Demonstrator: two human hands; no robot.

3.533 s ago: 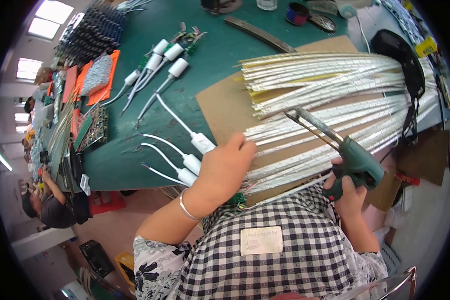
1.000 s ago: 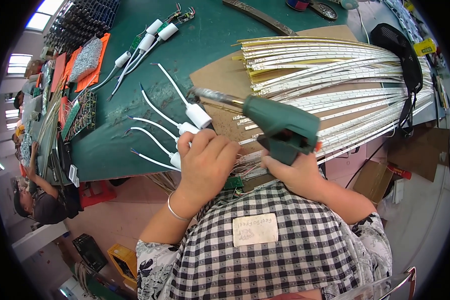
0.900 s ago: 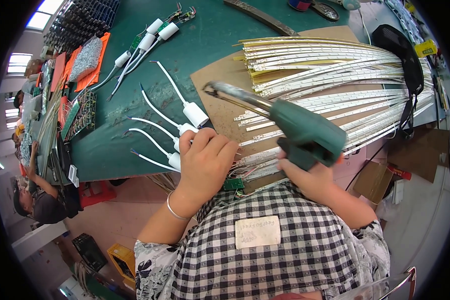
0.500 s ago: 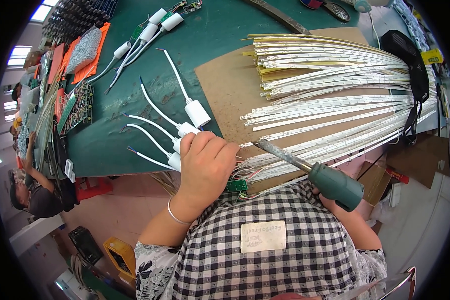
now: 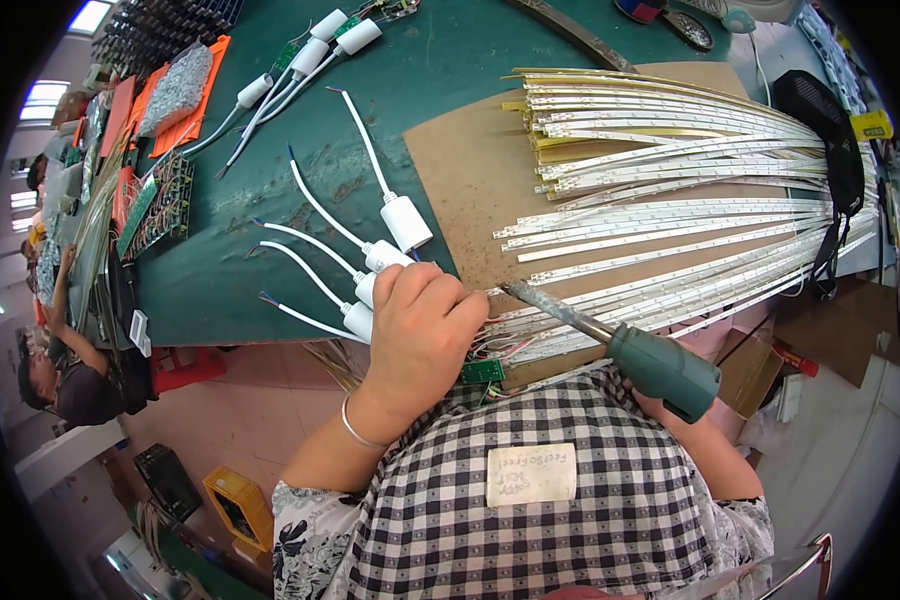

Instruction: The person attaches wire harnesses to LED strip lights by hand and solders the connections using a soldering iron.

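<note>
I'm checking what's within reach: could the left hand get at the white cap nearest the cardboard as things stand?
Probably yes: the white cap lies just beyond the left hand, uncovered, with a neighbouring cap close by. The hand is curled, though; whether it holds something is hidden.

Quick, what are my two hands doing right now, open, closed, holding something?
Left hand: fingers curled, tips hidden; what it holds can't be told.
Right hand: holding the green soldering gun, mostly hidden behind it.
</note>
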